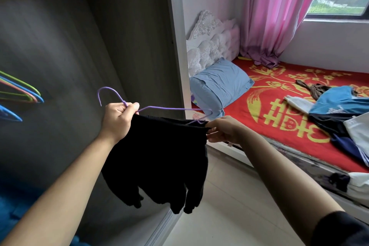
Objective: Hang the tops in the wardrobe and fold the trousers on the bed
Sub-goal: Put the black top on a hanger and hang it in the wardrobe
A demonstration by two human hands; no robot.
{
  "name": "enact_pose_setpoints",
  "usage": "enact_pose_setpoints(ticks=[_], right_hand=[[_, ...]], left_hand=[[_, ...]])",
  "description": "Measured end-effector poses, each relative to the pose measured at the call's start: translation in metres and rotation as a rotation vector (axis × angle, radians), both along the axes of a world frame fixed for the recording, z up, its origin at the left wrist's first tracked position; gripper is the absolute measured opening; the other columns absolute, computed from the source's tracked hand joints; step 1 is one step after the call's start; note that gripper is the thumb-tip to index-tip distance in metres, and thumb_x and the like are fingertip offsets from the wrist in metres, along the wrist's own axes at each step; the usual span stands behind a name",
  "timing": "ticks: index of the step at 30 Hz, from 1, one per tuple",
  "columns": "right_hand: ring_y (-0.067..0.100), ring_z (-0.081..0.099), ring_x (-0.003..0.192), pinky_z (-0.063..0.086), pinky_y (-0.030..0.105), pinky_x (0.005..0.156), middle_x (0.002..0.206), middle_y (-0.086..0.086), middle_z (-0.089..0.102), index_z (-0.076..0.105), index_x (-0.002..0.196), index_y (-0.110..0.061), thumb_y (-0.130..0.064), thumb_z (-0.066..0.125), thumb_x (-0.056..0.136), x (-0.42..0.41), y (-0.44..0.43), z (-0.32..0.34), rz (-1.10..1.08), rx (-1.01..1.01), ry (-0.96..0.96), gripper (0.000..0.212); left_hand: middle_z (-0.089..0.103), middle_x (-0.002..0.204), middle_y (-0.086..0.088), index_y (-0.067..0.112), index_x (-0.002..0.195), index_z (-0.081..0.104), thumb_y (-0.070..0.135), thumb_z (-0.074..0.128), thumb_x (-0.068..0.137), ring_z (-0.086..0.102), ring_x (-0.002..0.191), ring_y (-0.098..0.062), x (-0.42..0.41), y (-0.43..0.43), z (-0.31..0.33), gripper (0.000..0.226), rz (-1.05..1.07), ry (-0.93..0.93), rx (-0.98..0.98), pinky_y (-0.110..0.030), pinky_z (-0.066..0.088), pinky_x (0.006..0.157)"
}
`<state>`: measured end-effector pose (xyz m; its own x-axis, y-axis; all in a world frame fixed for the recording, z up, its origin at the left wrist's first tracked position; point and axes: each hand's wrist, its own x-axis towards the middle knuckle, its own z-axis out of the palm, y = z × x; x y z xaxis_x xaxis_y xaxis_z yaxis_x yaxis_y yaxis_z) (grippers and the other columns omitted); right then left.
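Note:
A black top (pixel 157 158) hangs from a purple wire hanger (pixel 159 108) in front of the open wardrobe (pixel 83 50). My left hand (pixel 117 121) grips the hanger at the base of its hook, together with the top's left shoulder. My right hand (pixel 223 130) pinches the top's right shoulder at the hanger's right end. The sleeves dangle below. On the red bed (pixel 269 106) to the right lies a pile of clothes (pixel 339 112), blue, white and dark.
Several empty coloured hangers (pixel 22 92) hang at the wardrobe's left. The wardrobe's side panel and sliding-door frame (pixel 177 46) stand between wardrobe and bed. A blue pillow (pixel 217 86) leans on the white headboard. Pink curtains (pixel 279 12) and a window are behind. Tiled floor lies below.

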<state>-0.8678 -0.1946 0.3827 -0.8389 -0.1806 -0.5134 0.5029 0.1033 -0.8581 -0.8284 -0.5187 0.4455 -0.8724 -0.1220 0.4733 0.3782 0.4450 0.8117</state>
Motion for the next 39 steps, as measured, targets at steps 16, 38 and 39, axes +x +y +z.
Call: enact_pose_setpoints(ticks=[16, 38, 39], right_hand=[[0.025, 0.075, 0.077, 0.058, 0.029, 0.058, 0.085, 0.013, 0.076, 0.080, 0.071, -0.009, -0.009, 0.071, 0.086, 0.017, 0.009, 0.018, 0.134, 0.121, 0.091, 0.017], [0.014, 0.059, 0.104, 0.045, 0.036, 0.087, 0.100, -0.005, 0.067, 0.077, 0.107, -0.028, -0.060, 0.042, 0.099, 0.026, -0.043, 0.058, 0.334, 0.653, 0.898, 0.048], [0.012, 0.053, 0.111, 0.040, 0.036, 0.092, 0.109, -0.007, 0.062, 0.072, 0.118, -0.031, -0.058, 0.042, 0.100, 0.025, -0.042, 0.061, 0.412, 0.675, 0.928, 0.044]], left_hand=[[0.042, 0.044, -0.002, 0.021, 0.048, 0.033, 0.038, 0.043, 0.092, 0.046, 0.043, -0.019, 0.006, -0.024, -0.003, 0.048, 0.115, 0.206, -0.646, -0.033, 0.032, 0.047], [0.063, 0.064, 0.002, 0.012, 0.076, 0.070, 0.036, 0.077, 0.078, 0.053, 0.060, -0.010, 0.009, 0.026, -0.011, 0.025, -0.113, -0.229, 0.092, -0.022, 0.045, 0.058], [0.066, 0.066, 0.003, 0.013, 0.078, 0.072, 0.034, 0.078, 0.078, 0.057, 0.061, -0.008, 0.009, 0.027, -0.005, 0.023, -0.120, -0.211, 0.103, -0.020, 0.048, 0.059]])
